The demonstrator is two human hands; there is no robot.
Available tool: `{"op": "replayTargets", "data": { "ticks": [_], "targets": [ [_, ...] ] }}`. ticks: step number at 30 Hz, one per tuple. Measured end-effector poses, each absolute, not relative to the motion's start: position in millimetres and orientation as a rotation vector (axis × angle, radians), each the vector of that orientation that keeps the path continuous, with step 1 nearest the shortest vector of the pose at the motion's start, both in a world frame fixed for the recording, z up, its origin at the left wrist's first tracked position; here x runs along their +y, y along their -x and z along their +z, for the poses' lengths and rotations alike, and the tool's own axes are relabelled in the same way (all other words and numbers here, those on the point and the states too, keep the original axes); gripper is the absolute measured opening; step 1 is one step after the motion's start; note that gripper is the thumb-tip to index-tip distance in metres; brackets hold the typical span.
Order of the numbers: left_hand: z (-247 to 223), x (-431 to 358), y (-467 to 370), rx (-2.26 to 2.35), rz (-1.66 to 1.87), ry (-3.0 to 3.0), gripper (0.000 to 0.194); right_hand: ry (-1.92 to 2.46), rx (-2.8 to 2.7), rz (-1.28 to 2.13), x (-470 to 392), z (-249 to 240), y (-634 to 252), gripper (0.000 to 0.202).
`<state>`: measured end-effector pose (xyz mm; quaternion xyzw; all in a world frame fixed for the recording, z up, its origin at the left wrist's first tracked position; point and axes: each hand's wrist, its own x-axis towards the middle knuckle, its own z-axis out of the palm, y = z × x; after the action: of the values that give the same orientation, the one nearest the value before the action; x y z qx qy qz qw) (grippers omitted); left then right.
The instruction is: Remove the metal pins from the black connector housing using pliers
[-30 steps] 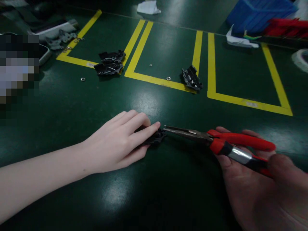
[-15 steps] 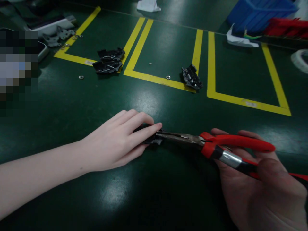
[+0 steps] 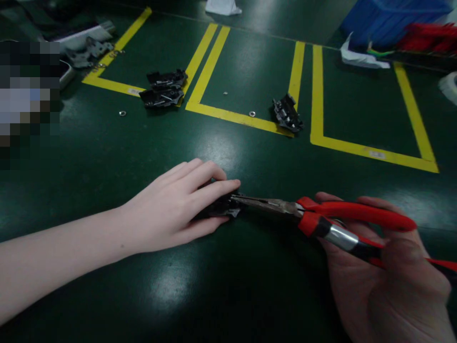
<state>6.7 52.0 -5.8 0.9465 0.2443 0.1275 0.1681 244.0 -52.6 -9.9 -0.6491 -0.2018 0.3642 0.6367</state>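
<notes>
My left hand (image 3: 187, 205) grips a small black plastic part (image 3: 223, 207) against the green tabletop, its fingers covering much of the piece. The index fingertip rests along the part's upper edge. In my right hand (image 3: 389, 267) is a pair of red-handled long-nose pliers (image 3: 321, 216), with silver and black tape around one handle. The pliers point left, and their jaw tips meet the right end of the black part, close to my left index fingertip. Whether the tips pinch a smaller piece there I cannot make out.
Black plastic parts (image 3: 162, 96) lie at the left yellow-taped square, another black part (image 3: 287, 113) further right. Small metal rings (image 3: 252, 114) are scattered nearby. At the back stand a blue bin (image 3: 389, 24) and red items (image 3: 433, 38), beside white paper (image 3: 360, 57). Grey metal brackets (image 3: 85, 52) lie far left.
My left fingers have shifted slightly on the black part, the lower one reaching further right and showing more of the part. The pliers stay at its right end. The view has moved a little.
</notes>
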Motion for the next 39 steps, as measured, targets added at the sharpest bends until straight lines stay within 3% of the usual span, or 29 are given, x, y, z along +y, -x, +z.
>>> {"op": "replayTargets", "data": {
  "ticks": [22, 33, 39],
  "targets": [
    [-4.9, 50.9, -7.3, 0.726, 0.347, -2.600, 0.019, 1.455, -0.461, 0.907, -58.2, -5.3, -242.7, 0.055],
    [-3.4, 51.2, -4.4, 0.699, 0.301, -2.620, 0.028, 1.462, -0.439, 0.972, -58.4, -3.2, -238.8, 0.056],
    [-5.4, 52.8, -3.8, 0.649, 0.368, -2.660, 0.044, 1.429, -0.529, 0.964, -59.9, -1.7, -236.4, 0.051]
  ]
}}
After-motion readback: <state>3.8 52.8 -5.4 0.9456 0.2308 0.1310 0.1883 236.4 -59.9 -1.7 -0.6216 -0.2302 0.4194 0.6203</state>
